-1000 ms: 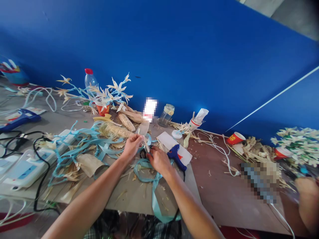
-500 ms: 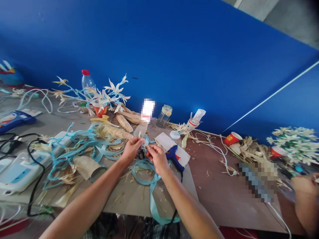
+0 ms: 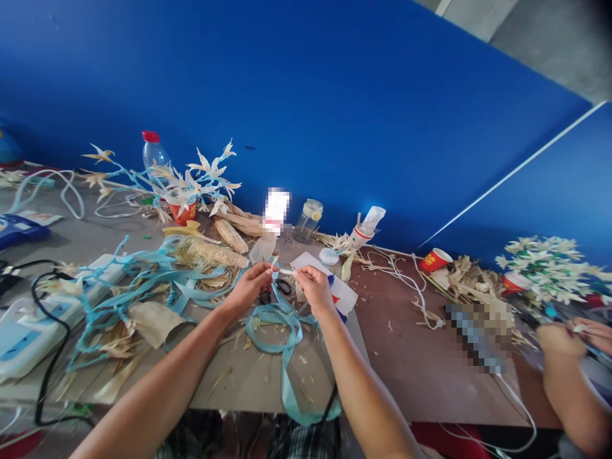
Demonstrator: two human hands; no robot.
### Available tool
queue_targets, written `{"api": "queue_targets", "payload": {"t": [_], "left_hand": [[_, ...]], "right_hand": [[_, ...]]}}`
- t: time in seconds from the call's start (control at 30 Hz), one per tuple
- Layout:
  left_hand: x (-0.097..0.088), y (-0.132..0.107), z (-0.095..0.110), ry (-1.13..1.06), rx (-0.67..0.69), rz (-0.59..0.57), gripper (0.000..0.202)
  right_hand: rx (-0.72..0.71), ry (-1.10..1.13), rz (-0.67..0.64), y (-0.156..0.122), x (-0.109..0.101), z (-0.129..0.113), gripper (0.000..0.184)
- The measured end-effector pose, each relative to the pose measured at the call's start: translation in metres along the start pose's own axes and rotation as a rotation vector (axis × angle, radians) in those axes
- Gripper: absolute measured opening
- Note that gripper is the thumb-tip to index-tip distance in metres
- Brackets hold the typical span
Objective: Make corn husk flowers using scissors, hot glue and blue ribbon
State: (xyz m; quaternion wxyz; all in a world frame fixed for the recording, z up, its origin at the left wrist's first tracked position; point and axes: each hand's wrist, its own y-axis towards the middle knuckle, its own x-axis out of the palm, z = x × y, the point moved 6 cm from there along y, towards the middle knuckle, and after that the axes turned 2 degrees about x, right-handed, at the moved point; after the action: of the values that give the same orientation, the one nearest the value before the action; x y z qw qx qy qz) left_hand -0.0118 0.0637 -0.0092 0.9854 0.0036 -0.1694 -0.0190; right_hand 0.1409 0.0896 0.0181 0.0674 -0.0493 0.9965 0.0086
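Observation:
My left hand (image 3: 252, 283) and my right hand (image 3: 313, 287) are raised a little over the table, each pinching one end of a short pale strip of corn husk (image 3: 285, 271) stretched between them. Light blue ribbon (image 3: 270, 317) loops on the table just below the hands. Black scissors (image 3: 276, 290) lie under them. The blue glue gun (image 3: 340, 313) is mostly hidden behind my right hand, on a white card (image 3: 345, 292).
Corn cobs (image 3: 230, 235), a husk-flower spray in a red cup (image 3: 183, 211), a bottle (image 3: 153, 153) and a jar (image 3: 307, 220) stand behind. White power strips (image 3: 29, 328) and black cables lie left. Another person's hands (image 3: 568, 341) work at right beside white flowers (image 3: 549, 268).
Both hands rose off the table and moved apart, now stretching the husk strip between them. My right hand left the glue gun area. The view shifted right.

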Motion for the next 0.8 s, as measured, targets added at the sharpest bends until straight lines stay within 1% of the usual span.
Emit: {"api": "queue_targets", "payload": {"t": [0.1,0.23,0.4,0.53,0.67,0.8], "left_hand": [[0.002,0.0,-0.001,0.014,-0.008,-0.055,0.032],[0.004,-0.002,-0.004,0.013,-0.057,-0.1,0.036],[0.009,-0.006,-0.002,0.014,-0.134,-0.159,0.034],[0.012,-0.008,0.0,-0.037,-0.169,-0.176,0.031],[0.013,-0.01,0.0,-0.083,-0.206,-0.19,0.033],[0.014,-0.011,0.0,-0.118,-0.228,-0.201,0.031]], "right_hand": [[0.018,-0.022,-0.034,0.001,0.0,0.001,0.022],[0.038,-0.039,-0.068,0.001,0.0,0.002,0.022],[0.079,0.012,-0.144,0.0,0.0,0.001,0.022],[0.118,0.039,-0.21,-0.001,0.001,-0.001,0.021],[0.11,0.064,-0.259,-0.001,0.001,-0.002,0.021],[0.11,0.065,-0.255,-0.001,0.0,-0.002,0.022]]}}
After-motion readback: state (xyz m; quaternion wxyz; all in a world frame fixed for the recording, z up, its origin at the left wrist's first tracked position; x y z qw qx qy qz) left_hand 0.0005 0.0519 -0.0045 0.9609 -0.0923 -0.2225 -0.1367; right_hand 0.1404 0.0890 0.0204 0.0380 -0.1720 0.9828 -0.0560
